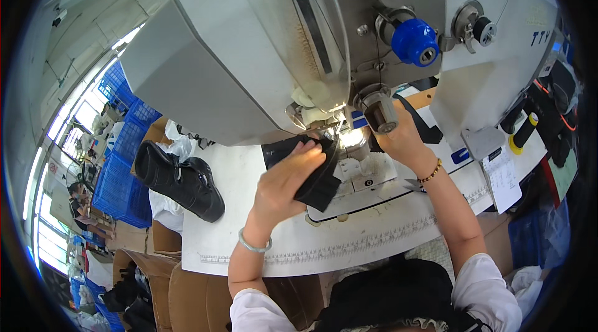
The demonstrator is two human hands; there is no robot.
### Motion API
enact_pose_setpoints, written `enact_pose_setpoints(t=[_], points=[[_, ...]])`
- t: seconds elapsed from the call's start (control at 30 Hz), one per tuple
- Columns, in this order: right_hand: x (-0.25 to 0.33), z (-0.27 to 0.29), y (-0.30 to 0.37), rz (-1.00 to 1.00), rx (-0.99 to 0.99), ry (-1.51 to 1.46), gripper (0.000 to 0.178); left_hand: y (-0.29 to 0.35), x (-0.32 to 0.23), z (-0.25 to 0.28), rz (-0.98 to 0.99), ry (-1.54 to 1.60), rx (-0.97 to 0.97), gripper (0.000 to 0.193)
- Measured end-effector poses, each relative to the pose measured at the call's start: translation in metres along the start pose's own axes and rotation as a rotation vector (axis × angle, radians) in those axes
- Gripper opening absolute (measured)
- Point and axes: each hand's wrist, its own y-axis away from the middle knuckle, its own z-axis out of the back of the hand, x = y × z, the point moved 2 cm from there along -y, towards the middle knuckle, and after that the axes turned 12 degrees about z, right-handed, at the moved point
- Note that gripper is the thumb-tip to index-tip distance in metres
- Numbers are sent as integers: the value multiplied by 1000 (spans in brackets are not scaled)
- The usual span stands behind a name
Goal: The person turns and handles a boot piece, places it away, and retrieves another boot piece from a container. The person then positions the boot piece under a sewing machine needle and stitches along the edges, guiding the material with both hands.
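Sewing machine: Filled the upper half of the view in pale grey, with a blue knob and a bright lamp glow near the needle area.
Black piece: Sat below the machine head, over the white table, with its upper edge close beside the needle area. Looked bent rather than flat.
Left hand: Held the black piece, with fingers laid close together across its surface.
Right hand: Reached in behind a metal cylinder, near more dark material. Could not tell whether closed on anything, with fingertips hidden.
Stitching done: Seemed under way, judging by the piece's place at the needle area. Could not make out any finished seam on the dark surface.
Stitching left: Could not be measured, with the working edge covered by hand and machine parts. Judged not complete, with the piece not yet set aside.
Black boot: Rested at the table's left end, well apart from the piece. Looked fully assembled, unlike the piece in hand.
Right end of table: Held a yellow-and-black thread cone and a white paper sheet.
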Motion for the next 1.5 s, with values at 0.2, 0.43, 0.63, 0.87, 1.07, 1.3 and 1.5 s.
enact_pose_setpoints(t=[0.2,0.43,0.63,0.87,1.07,1.3,1.5], points=[[1,-3,-2,-60,14,-24,14,14,-22,-10,-40,-374,53,59],[-3,-7,-2,-108,9,-77,10,15,-32,-15,-102,-435,48,63],[5,4,-4,60,14,2,19,6,-10,0,-55,-204,101,52],[15,13,-9,206,156,176,20,-1,11,7,-52,43,73,56],[13,10,-6,181,146,173,21,0,8,11,-4,16,116,58],[7,5,-8,107,180,107,20,11,-27,5,-41,-343,123,63],[6,5,-8,79,134,52,20,8,-28,9,7,-322,201,52]])
